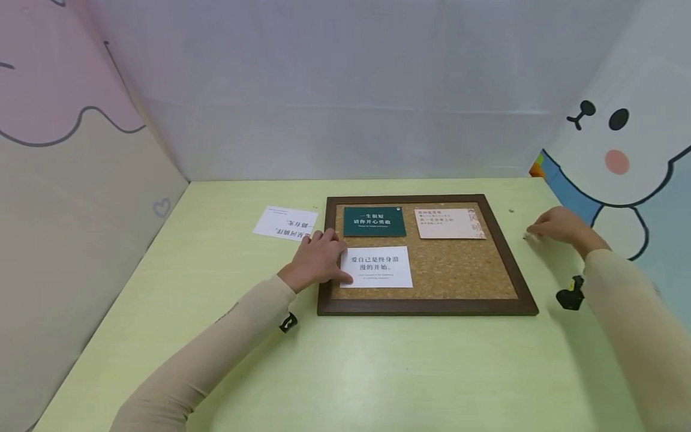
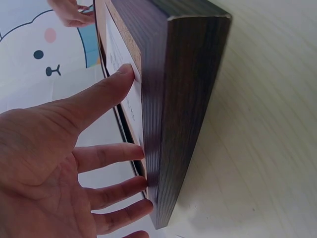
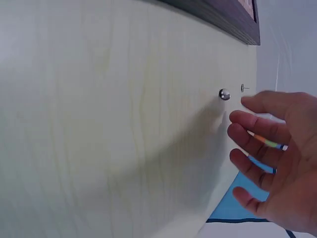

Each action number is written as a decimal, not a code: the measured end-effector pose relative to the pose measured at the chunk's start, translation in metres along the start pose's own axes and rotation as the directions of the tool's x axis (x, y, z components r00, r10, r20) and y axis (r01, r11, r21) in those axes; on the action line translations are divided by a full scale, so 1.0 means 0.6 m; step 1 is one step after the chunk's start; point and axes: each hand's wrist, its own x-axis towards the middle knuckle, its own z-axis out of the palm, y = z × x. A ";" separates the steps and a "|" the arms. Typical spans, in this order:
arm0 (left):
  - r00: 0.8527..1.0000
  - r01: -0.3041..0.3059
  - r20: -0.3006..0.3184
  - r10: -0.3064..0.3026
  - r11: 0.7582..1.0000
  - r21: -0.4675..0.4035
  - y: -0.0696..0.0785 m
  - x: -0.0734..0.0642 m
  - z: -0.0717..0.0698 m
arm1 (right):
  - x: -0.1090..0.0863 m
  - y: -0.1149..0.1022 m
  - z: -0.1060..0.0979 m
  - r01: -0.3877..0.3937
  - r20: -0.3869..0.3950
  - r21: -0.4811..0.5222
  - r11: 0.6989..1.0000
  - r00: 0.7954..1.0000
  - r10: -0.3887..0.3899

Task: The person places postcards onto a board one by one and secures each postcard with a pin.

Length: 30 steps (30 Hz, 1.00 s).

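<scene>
In the head view, a rectangular corkboard with a dark brown wooden frame (image 1: 432,308) lies on the pale yellow-green desk (image 1: 351,372). A white printed card (image 1: 378,268) lies at its lower left, with a dark green card (image 1: 375,222) and a pale pink card (image 1: 450,224) along its upper part. The left hand (image 1: 317,259) is at its left side; the right hand (image 1: 561,227) is off its right side.

In the left wrist view, the left hand is spread, thumb resting on the white card, fingers meeting the corkboard's edge without gripping.

In the right wrist view, 2 silver metal pins (image 3: 224,94) sit beyond the corkboard; the right hand is loosely open, holding nothing, just beside the nearer.

The step seems to be fetching a pin while steadying the card; the next move calls for a fine fingertip pinch.
</scene>
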 end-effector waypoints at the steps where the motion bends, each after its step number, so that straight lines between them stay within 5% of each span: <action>1: 1.000 0.001 -0.001 -0.001 1.000 0.000 -0.001 0.000 0.000 | -0.001 -0.003 0.000 0.030 -0.003 -0.043 0.999 1.000 -0.030; 6: 1.000 0.001 -0.004 -0.001 1.000 -0.004 -0.003 0.001 0.002 | -0.004 -0.015 0.013 0.073 -0.033 -0.213 0.974 0.996 -0.082; 13: 1.000 -0.002 -0.001 0.002 1.000 -0.013 -0.002 0.001 0.003 | -0.006 -0.025 0.035 0.062 -0.135 -0.307 0.950 0.985 -0.108; 30: 1.000 -0.002 0.001 0.002 1.000 -0.007 0.001 -0.003 -0.002 | -0.014 -0.029 0.034 0.062 -0.111 -0.298 0.952 0.989 -0.100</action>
